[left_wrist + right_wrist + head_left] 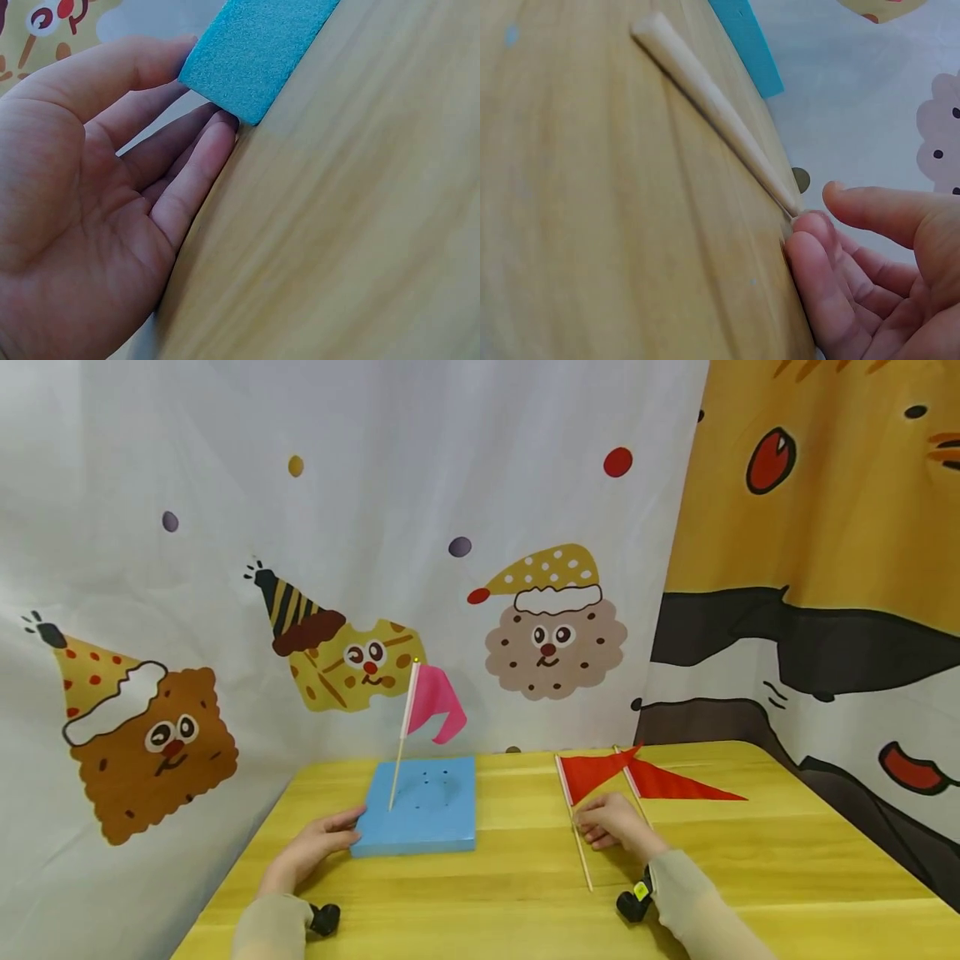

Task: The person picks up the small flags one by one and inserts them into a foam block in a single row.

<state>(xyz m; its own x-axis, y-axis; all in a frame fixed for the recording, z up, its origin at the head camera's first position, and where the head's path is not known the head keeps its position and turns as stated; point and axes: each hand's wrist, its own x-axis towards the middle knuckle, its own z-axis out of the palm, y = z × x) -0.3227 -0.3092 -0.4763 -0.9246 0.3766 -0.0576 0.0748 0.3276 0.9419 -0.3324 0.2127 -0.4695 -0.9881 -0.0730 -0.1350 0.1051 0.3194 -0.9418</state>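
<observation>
A blue foam block (450,818) lies on the table with several small holes in its top. Out of its left part rises a pink flag (433,697) on a thin wooden stick, tilted slightly. At the block's left edge is my left hand (318,843), its extended fingers touching the side. In the left wrist view, fingertips meet the block's corner (247,71). My right hand (611,822) is over the stick of the nearer red flag (592,777). Its fingertips touch that wooden stick (712,105) on the table, while the thumb stands apart in the right wrist view.
A second red pennant (678,783) lies just right of the first, its stick partly hidden by my right hand. The wood-grain table (525,902) meets a cartoon-print curtain (450,443) at the back. Dark wrist-worn devices sit by both sleeves.
</observation>
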